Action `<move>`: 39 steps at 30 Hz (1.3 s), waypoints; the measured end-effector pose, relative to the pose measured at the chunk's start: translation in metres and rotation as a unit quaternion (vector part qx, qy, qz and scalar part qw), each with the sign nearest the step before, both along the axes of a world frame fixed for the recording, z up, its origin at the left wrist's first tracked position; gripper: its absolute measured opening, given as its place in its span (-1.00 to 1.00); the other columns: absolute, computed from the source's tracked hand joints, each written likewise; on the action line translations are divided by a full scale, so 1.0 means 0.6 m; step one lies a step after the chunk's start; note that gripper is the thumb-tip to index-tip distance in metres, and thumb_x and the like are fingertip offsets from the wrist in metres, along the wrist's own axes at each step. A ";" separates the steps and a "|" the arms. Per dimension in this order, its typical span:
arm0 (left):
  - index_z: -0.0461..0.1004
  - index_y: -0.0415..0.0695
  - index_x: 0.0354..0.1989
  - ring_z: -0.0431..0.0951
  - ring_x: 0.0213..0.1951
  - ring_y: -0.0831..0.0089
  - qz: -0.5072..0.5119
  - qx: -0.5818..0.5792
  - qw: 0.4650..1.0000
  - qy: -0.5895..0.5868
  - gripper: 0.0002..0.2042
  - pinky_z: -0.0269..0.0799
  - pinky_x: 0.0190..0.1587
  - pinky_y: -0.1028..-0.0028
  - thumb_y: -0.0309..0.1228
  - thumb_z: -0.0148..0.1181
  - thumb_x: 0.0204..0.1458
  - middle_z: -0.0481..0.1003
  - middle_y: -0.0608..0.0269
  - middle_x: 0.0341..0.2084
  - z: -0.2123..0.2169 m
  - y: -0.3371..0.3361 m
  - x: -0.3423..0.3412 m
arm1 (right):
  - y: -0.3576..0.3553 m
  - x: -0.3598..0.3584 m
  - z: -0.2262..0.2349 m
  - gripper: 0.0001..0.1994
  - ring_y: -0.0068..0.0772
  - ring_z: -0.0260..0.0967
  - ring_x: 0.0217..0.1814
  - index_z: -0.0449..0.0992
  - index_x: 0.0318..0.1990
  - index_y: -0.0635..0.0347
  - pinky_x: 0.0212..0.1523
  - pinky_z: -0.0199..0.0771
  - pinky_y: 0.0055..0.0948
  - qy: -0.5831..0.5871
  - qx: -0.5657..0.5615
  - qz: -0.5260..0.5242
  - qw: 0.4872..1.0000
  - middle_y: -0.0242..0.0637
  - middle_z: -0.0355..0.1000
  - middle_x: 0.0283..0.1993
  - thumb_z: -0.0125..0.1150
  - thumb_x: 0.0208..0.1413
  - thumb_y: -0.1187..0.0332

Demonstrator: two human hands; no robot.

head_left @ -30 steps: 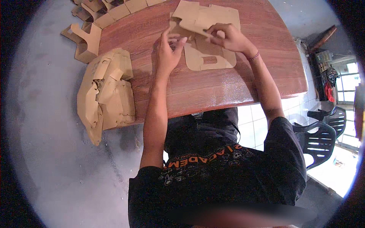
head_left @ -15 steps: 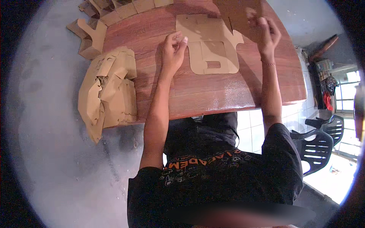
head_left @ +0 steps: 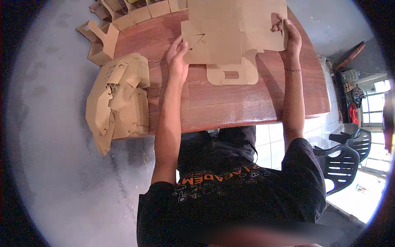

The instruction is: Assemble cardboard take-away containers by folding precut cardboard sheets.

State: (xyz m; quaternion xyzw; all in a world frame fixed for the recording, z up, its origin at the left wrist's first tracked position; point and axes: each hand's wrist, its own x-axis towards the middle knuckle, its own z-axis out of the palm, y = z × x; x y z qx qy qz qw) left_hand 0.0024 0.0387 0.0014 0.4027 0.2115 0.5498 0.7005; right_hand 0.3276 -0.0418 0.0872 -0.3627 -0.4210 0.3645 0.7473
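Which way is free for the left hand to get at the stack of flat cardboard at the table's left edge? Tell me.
Probably yes, sideways: the left hand rests on the cardboard blank, and only bare wooden table lies between it and the stack of flat cardboard.

two hands (head_left: 177,57) (head_left: 288,37), one flat cardboard blank (head_left: 234,33), one cardboard stack (head_left: 117,103), one table (head_left: 230,103), two plastic chairs (head_left: 343,162)
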 end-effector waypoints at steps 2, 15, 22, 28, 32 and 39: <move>0.25 -0.20 0.25 0.42 0.16 0.32 0.027 0.002 0.999 0.046 -0.55 0.36 0.19 0.29 -0.35 0.15 0.23 0.42 0.13 0.12 -0.007 0.001 -0.004 | 0.004 -0.007 0.004 -0.64 -0.39 0.37 -0.15 0.39 0.07 0.48 -0.04 0.39 -0.42 0.009 -0.046 0.005 0.999 -0.35 0.33 -0.33 -0.05 0.31 0.31; 0.33 -0.26 0.11 0.50 -0.02 0.42 -0.084 -0.017 0.996 0.017 -0.60 0.40 0.06 0.41 -0.38 0.24 0.15 0.51 0.15 -0.07 0.009 -0.010 -0.004 | 0.039 0.051 -0.060 -0.38 -0.25 0.43 0.15 0.30 0.29 0.33 0.16 0.41 -0.33 -0.415 -0.146 -0.243 0.864 -0.04 0.41 0.20 0.30 0.17 0.17; 0.38 -0.29 0.08 0.54 -0.08 0.45 -0.174 -0.025 0.980 0.096 -0.59 0.44 -0.03 0.44 -0.31 0.24 0.13 0.53 0.13 -0.07 -0.008 0.005 -0.032 | 0.021 -0.011 -0.038 -0.27 -0.16 0.39 0.22 0.24 0.34 0.31 0.19 0.39 -0.28 -0.380 -0.196 -0.023 0.904 0.07 0.40 0.21 0.36 0.12 0.08; 0.27 -0.16 0.28 0.41 0.18 0.32 -0.143 -0.070 0.987 -0.010 -0.43 0.38 0.15 0.29 -0.07 0.11 0.20 0.42 0.18 0.15 -0.001 -0.007 -0.015 | 0.023 -0.004 -0.034 -0.35 -0.52 0.53 -0.26 0.29 0.30 0.32 -0.20 0.53 -0.54 -0.267 -0.159 -0.075 0.948 -0.19 0.60 -0.27 0.41 0.08 0.32; 0.24 -0.01 0.32 0.37 0.22 0.20 -0.216 -0.051 0.944 -0.243 -0.38 0.31 0.23 0.12 0.06 0.10 0.17 0.36 0.24 0.23 -0.030 0.000 -0.025 | 0.025 -0.043 -0.029 -0.41 -0.61 0.49 -0.32 0.32 0.24 0.38 -0.27 0.52 -0.59 -0.164 -0.119 -0.135 0.970 -0.22 0.60 -0.30 0.39 0.07 0.41; 0.26 -0.23 0.23 0.45 0.13 0.27 -0.129 -0.058 0.981 -0.131 -0.42 0.43 0.12 0.22 -0.22 0.27 0.11 0.45 0.19 0.06 0.016 -0.029 -0.001 | 0.040 -0.036 -0.062 -0.46 -0.52 0.51 -0.13 0.31 0.24 0.30 -0.14 0.50 -0.54 -0.222 -0.195 -0.106 0.949 -0.13 0.57 -0.15 0.31 0.16 0.30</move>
